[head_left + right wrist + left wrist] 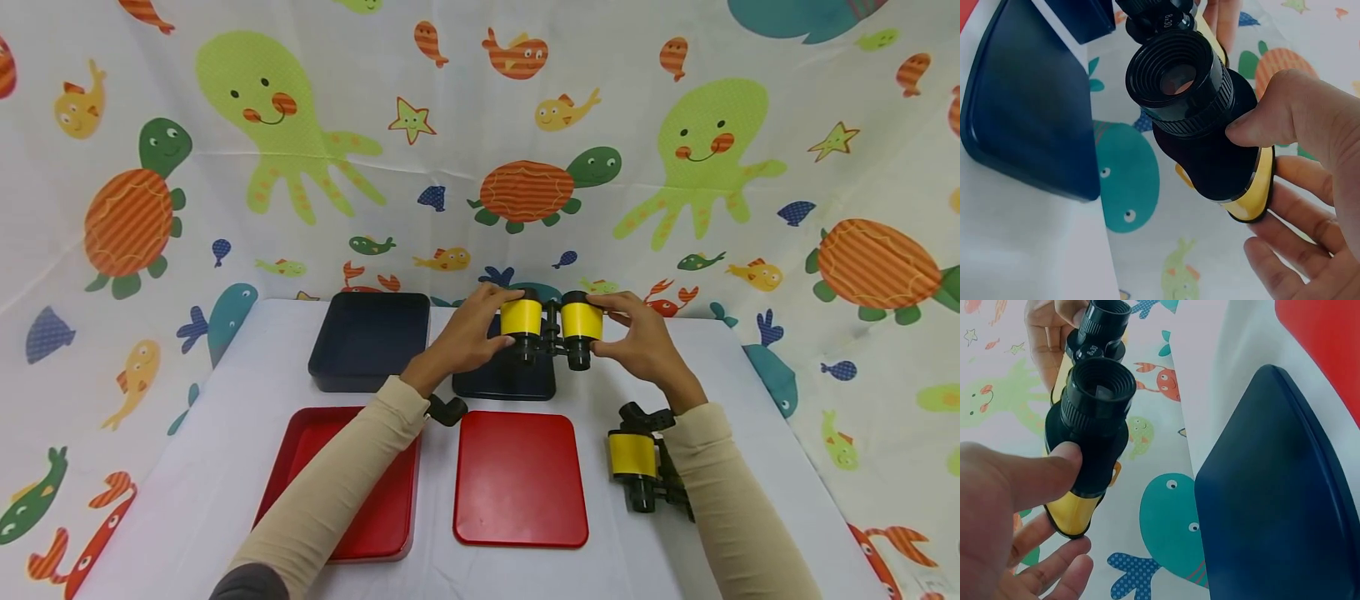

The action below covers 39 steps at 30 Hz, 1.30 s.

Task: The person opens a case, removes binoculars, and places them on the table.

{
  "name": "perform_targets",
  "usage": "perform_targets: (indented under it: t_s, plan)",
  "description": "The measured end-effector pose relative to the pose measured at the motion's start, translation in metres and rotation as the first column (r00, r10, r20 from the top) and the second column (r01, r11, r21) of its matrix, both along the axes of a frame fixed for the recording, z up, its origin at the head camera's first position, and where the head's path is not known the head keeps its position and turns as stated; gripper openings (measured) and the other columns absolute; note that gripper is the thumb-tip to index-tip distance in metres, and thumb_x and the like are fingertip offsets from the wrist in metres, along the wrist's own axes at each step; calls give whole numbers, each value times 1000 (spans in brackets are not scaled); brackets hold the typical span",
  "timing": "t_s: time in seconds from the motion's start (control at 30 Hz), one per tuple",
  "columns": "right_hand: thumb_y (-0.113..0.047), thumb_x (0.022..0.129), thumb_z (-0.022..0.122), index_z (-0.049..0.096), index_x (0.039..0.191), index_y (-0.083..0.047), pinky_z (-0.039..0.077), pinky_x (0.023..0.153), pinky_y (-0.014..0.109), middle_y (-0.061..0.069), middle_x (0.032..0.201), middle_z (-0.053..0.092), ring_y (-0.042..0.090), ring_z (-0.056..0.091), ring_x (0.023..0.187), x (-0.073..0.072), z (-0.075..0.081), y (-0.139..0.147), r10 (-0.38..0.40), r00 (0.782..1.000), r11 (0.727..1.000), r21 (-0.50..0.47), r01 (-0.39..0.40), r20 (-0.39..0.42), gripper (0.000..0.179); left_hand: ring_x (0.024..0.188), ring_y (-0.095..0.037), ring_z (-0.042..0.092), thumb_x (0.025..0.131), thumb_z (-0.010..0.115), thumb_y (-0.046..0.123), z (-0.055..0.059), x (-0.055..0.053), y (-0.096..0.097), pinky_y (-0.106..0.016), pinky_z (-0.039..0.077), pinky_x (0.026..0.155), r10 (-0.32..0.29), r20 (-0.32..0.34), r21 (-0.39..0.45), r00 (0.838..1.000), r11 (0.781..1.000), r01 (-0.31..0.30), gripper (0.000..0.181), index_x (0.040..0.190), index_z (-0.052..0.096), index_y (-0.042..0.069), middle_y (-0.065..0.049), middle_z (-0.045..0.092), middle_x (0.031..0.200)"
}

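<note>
A pair of yellow and black binoculars (581,321) is held up by both hands over the back of the table, eyepieces towards me. My left hand (471,332) grips the left barrel, its thumb on the black body below the eyepiece in the left wrist view. On the other barrel, my right hand (637,340) has its thumb on the black body and fingertips along the yellow side (1254,194). Below and behind the binoculars lies a dark blue flat piece (502,382), partly covered by them. A second pair of binoculars (632,454) rests on the table, half hidden by my right forearm.
A dark blue tray (321,382) stands at the back left. In front are a red tray (411,508), partly under my left forearm, and a flat red piece (521,479). A black object (448,411) shows beside my left sleeve. Behind hangs a sea-animal cloth (450,167).
</note>
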State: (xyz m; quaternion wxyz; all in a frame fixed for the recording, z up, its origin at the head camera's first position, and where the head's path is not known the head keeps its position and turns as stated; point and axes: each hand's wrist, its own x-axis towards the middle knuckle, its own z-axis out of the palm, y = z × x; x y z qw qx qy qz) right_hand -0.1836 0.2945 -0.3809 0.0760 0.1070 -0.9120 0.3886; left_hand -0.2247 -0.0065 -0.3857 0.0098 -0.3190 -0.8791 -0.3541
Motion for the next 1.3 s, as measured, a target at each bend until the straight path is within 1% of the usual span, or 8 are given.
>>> perform_targets:
  t_s: [0.1,0.27,0.53,0.7,0.9,1.1,1.3]
  plan:
    - [1,84,83,60,149,-9,43,121,59,18,148,56,43,54,140,2,0,5,-12,1000,1000,3,12,2,69,136,-31,55,96,81,14,-2,-1,6,-49,46,122,-3,-9,-12,1000,1000,3,74,161,46,16,-12,52,150]
    - [2,83,83,61,148,-7,43,121,59,18,146,58,42,54,140,4,-3,14,-10,1000,1000,-5,10,-6,69,135,-30,55,95,81,14,-6,-3,17,-47,47,121,-15,-10,-11,1000,1000,15,74,161,46,16,-12,53,148]
    - [2,83,83,60,148,-6,43,121,59,19,147,57,43,54,140,9,-6,26,-25,1000,1000,12,25,5,69,139,-30,52,97,80,15,-11,-3,31,-47,43,124,-37,1,-17,999,999,37,73,161,45,14,-11,51,151]
    - [2,84,83,60,148,-6,42,120,60,20,148,56,45,53,140,11,-8,31,-33,999,999,26,33,17,69,139,-30,53,97,80,15,-14,-2,38,-47,43,124,-36,17,-13,999,999,36,73,161,46,15,-11,51,152]
    - [2,84,82,58,149,-5,43,119,61,20,149,56,47,53,141,14,-14,39,-48,997,999,25,47,53,70,138,-31,54,97,79,16,-22,-2,47,-49,44,123,-42,39,-19,998,999,42,73,162,44,16,-12,50,151]
    - [3,84,81,57,150,-4,42,120,62,21,151,54,46,52,141,15,-19,45,-54,996,998,24,53,71,70,136,-29,55,97,80,17,-29,-2,55,-46,46,122,-34,53,-24,998,999,35,74,162,45,18,-10,50,151]
    - [2,84,82,57,150,-4,40,121,62,20,152,54,45,50,140,17,-22,52,-61,994,998,30,59,88,70,139,-27,54,97,80,18,-34,-1,63,-45,44,124,-28,74,-33,997,999,31,75,162,44,19,-9,49,153]
